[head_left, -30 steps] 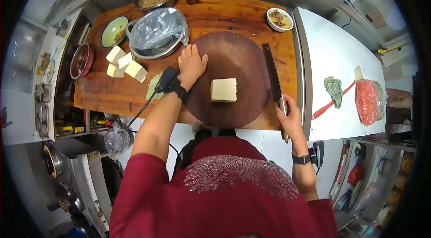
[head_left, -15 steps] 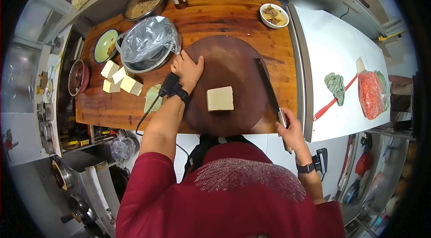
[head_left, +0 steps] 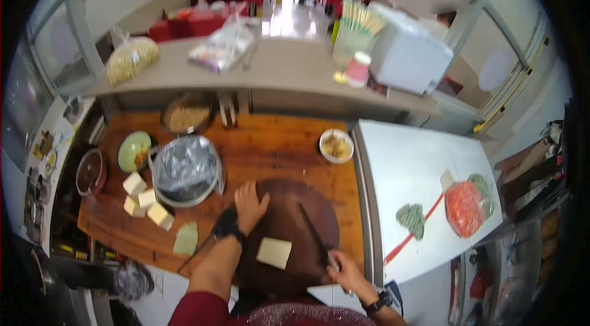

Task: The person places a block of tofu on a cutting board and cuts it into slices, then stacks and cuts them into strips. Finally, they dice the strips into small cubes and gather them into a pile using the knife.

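Note:
A pale rectangular block [head_left: 274,253] lies on the round dark cutting board [head_left: 301,203]. My left hand [head_left: 249,206] rests flat at the board's upper left edge, fingers apart, holding nothing. At the lower right my right hand [head_left: 349,274] is wrapped round the handle of a cleaver [head_left: 314,231], whose dark blade lies over the right part of the board, apart from the block. Several more pale blocks [head_left: 147,197] sit on the wooden table to the left, near a steel bowl covered with a clear plastic bag [head_left: 186,169].
A green bowl [head_left: 134,151], a bowl of brown food [head_left: 186,116] and a red bowl [head_left: 91,172] stand at the left. A small white bowl [head_left: 336,146] is at the back right. The white counter [head_left: 393,160] holds a red bag [head_left: 465,209] and a green cloth [head_left: 410,221].
The view has tilted up, showing a shelf and a room with red tables. The cleaver has come further over the board. My left hand stays at the board's edge.

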`<state>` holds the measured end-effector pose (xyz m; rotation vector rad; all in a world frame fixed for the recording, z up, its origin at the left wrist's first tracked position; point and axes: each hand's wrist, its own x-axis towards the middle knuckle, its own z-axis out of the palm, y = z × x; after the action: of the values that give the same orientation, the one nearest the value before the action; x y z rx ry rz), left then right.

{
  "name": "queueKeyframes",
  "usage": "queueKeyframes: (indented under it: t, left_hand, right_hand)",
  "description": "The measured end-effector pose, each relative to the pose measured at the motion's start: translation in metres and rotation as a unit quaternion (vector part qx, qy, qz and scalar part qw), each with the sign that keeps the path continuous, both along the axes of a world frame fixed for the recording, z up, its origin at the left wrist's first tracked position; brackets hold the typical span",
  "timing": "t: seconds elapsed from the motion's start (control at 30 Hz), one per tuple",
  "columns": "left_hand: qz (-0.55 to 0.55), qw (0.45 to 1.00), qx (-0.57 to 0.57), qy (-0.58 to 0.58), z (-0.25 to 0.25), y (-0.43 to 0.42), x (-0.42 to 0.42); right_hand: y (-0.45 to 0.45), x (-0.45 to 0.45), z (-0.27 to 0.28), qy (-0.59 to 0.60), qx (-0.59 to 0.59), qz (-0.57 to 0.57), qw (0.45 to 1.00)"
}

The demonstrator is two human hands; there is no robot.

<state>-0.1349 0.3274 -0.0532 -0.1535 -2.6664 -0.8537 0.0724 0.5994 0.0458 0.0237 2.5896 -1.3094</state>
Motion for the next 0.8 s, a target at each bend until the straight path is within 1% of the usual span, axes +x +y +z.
queueKeyframes:
  t: [0.03, 0.07, 0.13, 0.17, 0.23, 0.27, 0.3, 0.37, 0.43, 0.47, 0.5, 0.57, 0.6, 0.67, 0.77, 0.8]
  left_hand:
    - [-0.002, 1.0, -0.016, -0.013, 0.006, -0.002, 0.005]
    - [-0.005, 0.999, -0.033, -0.003, 0.003, -0.004, 0.01]
    - [0.025, 0.993, -0.11, 0.036, 0.003, -0.008, 0.025]
    - [0.023, 0.992, -0.117, 0.043, 0.003, -0.011, 0.036]
    - [0.085, 0.988, -0.129, -0.018, 0.008, -0.018, 0.049]
    - [0.079, 0.987, -0.137, -0.014, 0.007, -0.022, 0.053]
    - [0.073, 0.989, -0.129, -0.01, 0.007, -0.024, 0.053]
    - [0.054, 0.991, -0.121, 0.004, 0.008, -0.023, 0.05]
    - [0.08, 0.989, -0.122, -0.004, 0.006, -0.02, 0.051]
    - [0.086, 0.987, -0.138, 0.015, 0.001, -0.019, 0.049]
    - [0.075, 0.987, -0.139, 0.02, 0.001, -0.02, 0.047]
    - [0.094, 0.985, -0.142, 0.038, -0.003, -0.017, 0.047]
    - [0.081, 0.986, -0.141, 0.037, -0.004, -0.014, 0.046]
    - [0.092, 0.983, -0.151, 0.05, -0.004, -0.017, 0.047]
    - [0.089, 0.985, -0.139, 0.045, 0.007, -0.015, 0.049]
    - [0.091, 0.986, -0.134, 0.043, 0.003, -0.014, 0.053]
  right_hand:
    - [0.001, -0.002, -0.002, -0.051, -0.051, -0.006, 0.997]
    - [0.001, -0.004, 0.003, -0.035, -0.057, -0.006, 0.998]
    - [0.001, -0.008, 0.009, -0.003, 0.065, 0.041, 0.997]
    - [0.001, -0.011, 0.007, 0.004, 0.058, 0.038, 0.998]
    - [-0.001, -0.017, 0.003, -0.056, 0.151, 0.032, 0.986]
    - [-0.005, -0.018, 0.011, -0.073, 0.156, 0.027, 0.985]
    - [-0.01, -0.018, 0.012, -0.07, 0.149, 0.019, 0.986]
    - [-0.017, -0.018, 0.015, -0.082, 0.204, 0.006, 0.976]
    - [-0.019, -0.017, 0.017, -0.073, 0.21, -0.007, 0.975]
    - [-0.023, -0.014, 0.017, -0.068, 0.219, -0.008, 0.973]
    - [-0.026, -0.014, 0.023, -0.067, 0.217, -0.021, 0.974]
    - [-0.029, -0.011, 0.039, -0.046, 0.225, -0.017, 0.973]
    - [-0.03, -0.009, 0.039, -0.051, 0.225, -0.029, 0.973]
    - [-0.035, -0.009, 0.031, -0.052, 0.254, -0.04, 0.965]
    - [-0.036, -0.005, 0.023, -0.046, 0.244, -0.043, 0.968]
    - [-0.036, -0.005, 0.025, -0.037, 0.246, -0.04, 0.968]
